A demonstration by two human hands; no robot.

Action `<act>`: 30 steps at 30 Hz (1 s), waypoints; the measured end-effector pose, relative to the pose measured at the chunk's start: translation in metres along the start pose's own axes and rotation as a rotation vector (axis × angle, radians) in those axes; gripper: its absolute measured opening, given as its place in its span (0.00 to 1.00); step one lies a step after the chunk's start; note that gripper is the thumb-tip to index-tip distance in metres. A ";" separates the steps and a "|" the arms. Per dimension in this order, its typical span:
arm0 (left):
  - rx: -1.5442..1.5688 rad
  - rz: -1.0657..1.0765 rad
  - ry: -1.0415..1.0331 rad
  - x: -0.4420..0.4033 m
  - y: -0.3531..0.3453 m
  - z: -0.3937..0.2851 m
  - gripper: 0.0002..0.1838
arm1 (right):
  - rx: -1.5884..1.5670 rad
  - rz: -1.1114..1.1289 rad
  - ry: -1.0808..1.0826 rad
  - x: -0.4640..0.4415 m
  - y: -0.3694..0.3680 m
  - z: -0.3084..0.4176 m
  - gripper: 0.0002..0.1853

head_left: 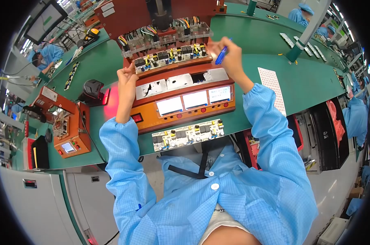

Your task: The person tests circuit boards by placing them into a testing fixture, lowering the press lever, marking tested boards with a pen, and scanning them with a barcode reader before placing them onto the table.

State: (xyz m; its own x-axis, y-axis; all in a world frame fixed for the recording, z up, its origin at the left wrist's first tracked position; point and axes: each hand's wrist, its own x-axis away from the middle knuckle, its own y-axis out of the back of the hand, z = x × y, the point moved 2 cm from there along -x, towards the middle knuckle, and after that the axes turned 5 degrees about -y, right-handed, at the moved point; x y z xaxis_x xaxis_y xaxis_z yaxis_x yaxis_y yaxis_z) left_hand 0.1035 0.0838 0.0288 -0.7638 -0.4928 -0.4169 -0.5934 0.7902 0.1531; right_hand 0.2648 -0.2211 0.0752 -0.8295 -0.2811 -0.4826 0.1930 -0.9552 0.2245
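Observation:
My left hand point(127, 81) is at the left end of a long circuit board point(170, 59), its fingers curled in against the board's edge. That board lies in the test fixture point(185, 87), under a clear plate point(168, 38) with bundles of coloured wires. Beyond the board's right end is my right hand point(230, 55), closed around a blue pen point(221, 55) that points down. A second circuit board point(189, 134) lies in front of the fixture, near the table edge. Three small screens point(195, 100) are lit on the fixture's orange front.
A barcode scanner point(94, 92) and a smaller orange tester point(70, 130) stand to the left. On the right lies a sheet of labels point(272, 87), with a black bin point(324, 134) beside the table. Co-workers in blue point(50, 55) sit at other benches.

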 end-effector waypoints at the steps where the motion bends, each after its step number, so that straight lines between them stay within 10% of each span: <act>1: 0.001 0.027 -0.011 0.003 0.000 0.000 0.14 | 0.013 -0.076 0.180 -0.006 0.003 0.018 0.12; 6: -0.073 0.095 -0.079 0.010 -0.001 0.003 0.20 | 0.045 -0.440 0.625 -0.030 0.017 0.080 0.12; 10: -0.032 0.101 -0.115 0.006 -0.001 0.014 0.22 | -0.339 -0.606 0.388 -0.046 0.028 0.050 0.08; 17: -0.063 0.085 -0.112 0.008 -0.004 0.001 0.22 | -0.026 0.091 0.038 -0.014 -0.022 -0.068 0.07; 22: -0.066 0.107 -0.080 0.009 0.003 -0.006 0.21 | -0.041 0.103 -0.063 -0.008 -0.014 -0.057 0.07; 30: -0.005 -0.125 -0.152 0.046 0.017 -0.020 0.22 | 0.202 -0.379 0.836 -0.071 0.009 0.120 0.09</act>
State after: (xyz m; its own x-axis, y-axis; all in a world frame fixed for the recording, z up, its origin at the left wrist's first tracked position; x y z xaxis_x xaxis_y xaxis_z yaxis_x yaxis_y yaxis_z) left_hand 0.0531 0.0672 0.0297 -0.6367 -0.5262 -0.5637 -0.6831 0.7241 0.0955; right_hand 0.2624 -0.1989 0.2127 -0.1581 -0.0056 -0.9874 -0.1726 -0.9844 0.0333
